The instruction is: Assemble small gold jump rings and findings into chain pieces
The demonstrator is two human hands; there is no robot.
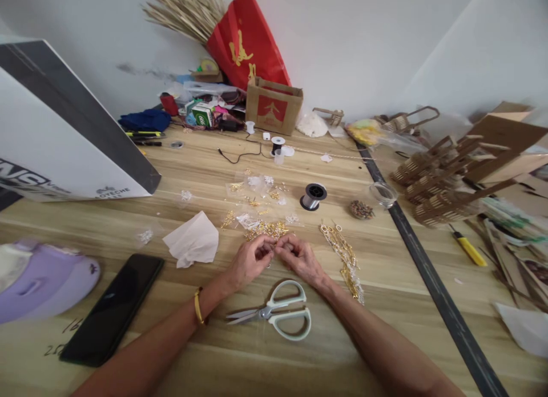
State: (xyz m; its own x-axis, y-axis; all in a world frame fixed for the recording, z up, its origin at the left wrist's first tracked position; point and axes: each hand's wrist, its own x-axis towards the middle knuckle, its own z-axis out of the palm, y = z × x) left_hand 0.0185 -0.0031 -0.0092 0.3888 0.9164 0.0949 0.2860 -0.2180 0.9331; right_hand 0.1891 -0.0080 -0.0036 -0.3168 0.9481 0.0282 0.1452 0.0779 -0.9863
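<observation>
Head view: both hands (276, 260) pinching tiny piece above scissors (280, 312).

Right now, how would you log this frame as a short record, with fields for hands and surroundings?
left hand: fingertips nearly meeting the right hand's
held item: too small to identify
beyond hands: gold and silver pieces, wire spool
near side: scissors
left side: tissue, dark phone
right side: gold and silver strands
</observation>
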